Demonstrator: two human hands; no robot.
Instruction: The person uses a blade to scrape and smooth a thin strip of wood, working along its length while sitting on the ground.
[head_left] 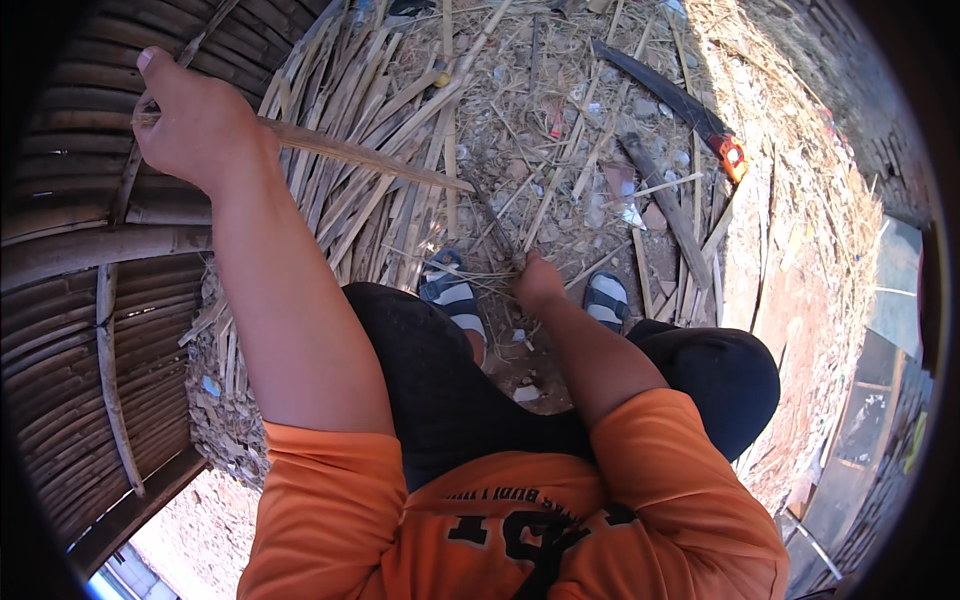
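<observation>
My left hand [198,122] is raised at the upper left, closed around a bamboo strip [370,155]. The strip slants down to the right, and its far end is beside the tip of a thin dark blade [488,212]; whether they touch I cannot tell. My right hand [538,283] is low between my knees, closed on the handle of this knife, which is mostly hidden by the fingers. Many split bamboo strips [345,130] lie in a loose pile left of the middle, under the held strip.
A handsaw [665,95] with an orange handle lies at the upper right. Near it is a dark wooden piece [668,205]. Shavings and scraps litter the ground. A bamboo slat wall [70,370] stands close on the left. My sandalled feet [455,295] are beside the right hand.
</observation>
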